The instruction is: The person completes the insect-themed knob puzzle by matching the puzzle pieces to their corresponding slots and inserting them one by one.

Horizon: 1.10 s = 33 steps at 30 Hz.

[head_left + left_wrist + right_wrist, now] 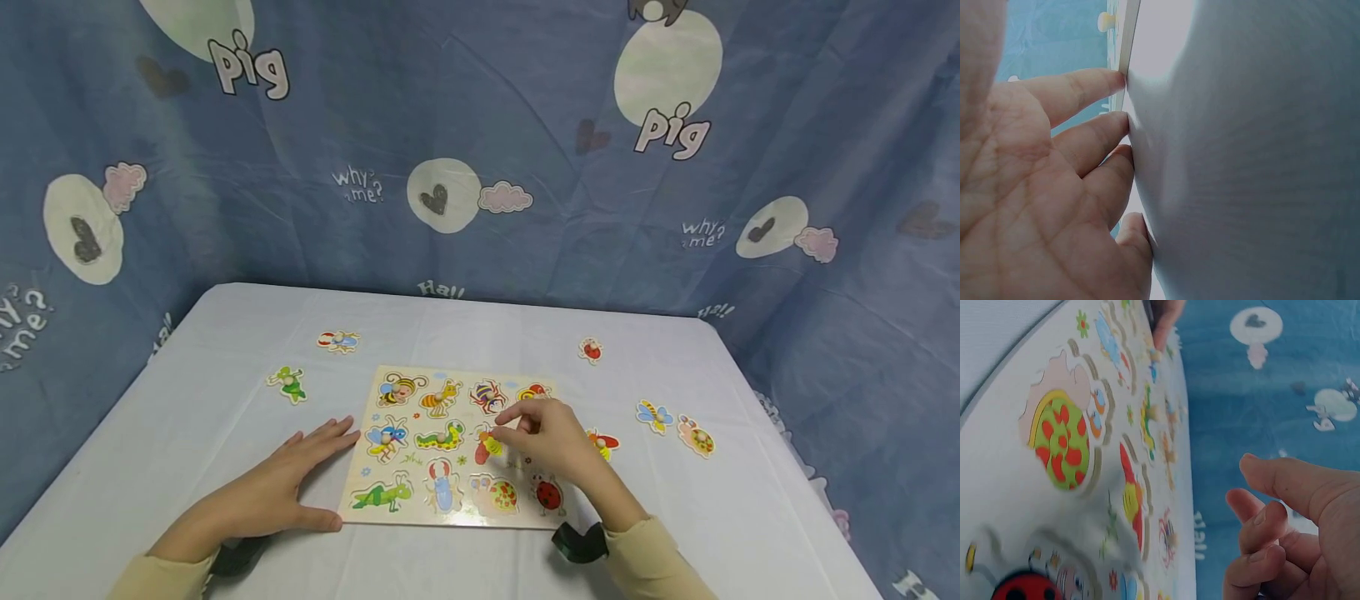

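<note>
A wooden insect puzzle board (408,517) lies on the table. Several knobbed pieces sit in it, among them a caterpillar (440,436) and a spider (488,396). My left hand (281,483) rests beside the board's left side, fingers spread and fingertips against its edge. Over the right half of the board hovers my right hand (551,437), fingers loosely bent, with nothing between thumb and fingertips in the right wrist view. Just below its fingertips is the printed red-and-yellow bug (489,446). The hand partly covers the top right picture.
Loose pieces lie around the board: a stag beetle (339,342) and a grasshopper (288,384) at left; a ladybug (591,350), a blue-winged bee (655,417), a snail (697,436) and a red-winged bug (602,443) at right. A patterned blue curtain (480,108) hangs behind the table.
</note>
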Available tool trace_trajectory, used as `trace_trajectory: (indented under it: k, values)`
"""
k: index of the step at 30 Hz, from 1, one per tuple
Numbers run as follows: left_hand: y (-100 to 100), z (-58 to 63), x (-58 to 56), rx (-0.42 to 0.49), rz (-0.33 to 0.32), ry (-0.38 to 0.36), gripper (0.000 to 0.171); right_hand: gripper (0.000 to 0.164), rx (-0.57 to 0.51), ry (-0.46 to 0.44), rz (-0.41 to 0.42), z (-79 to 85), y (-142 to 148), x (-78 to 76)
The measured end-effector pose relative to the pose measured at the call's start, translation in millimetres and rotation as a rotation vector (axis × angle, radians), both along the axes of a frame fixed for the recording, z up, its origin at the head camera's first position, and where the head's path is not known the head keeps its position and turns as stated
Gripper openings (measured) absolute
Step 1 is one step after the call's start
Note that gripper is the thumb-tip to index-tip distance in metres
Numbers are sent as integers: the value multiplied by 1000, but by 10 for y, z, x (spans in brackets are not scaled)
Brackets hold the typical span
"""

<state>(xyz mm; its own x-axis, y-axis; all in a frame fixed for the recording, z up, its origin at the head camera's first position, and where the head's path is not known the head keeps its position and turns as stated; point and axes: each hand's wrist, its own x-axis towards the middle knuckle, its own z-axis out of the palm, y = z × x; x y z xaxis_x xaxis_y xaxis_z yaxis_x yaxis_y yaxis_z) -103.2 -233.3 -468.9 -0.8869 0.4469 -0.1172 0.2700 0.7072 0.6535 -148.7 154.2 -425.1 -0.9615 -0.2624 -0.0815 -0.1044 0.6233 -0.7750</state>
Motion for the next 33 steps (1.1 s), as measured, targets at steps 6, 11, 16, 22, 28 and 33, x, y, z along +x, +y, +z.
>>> trace_trajectory:
  k: [6, 11, 16, 22, 28, 33]
  values:
    - [8, -10, -9, 3, 1, -1, 112, 9, -14, -4, -66, 24, 174, 62]
    - [-28, -5, 5, -10, 6, -10, 112, 10, -49, -21, -97, 14, 265, 85]
    - [-66, 7, 15, -16, 7, -6, 112, 13, -64, -31, -122, 1, 351, 103]
    - [-39, 11, 0, -14, -5, 7, 112, 16, -52, -29, -160, -19, 511, 131]
    - [-21, -5, -10, -9, -7, 6, 112, 23, -57, -36, -199, -7, 695, 143]
    - [-11, -10, -8, 1, -2, -1, 112, 27, -43, -31, -243, -3, 849, 157]
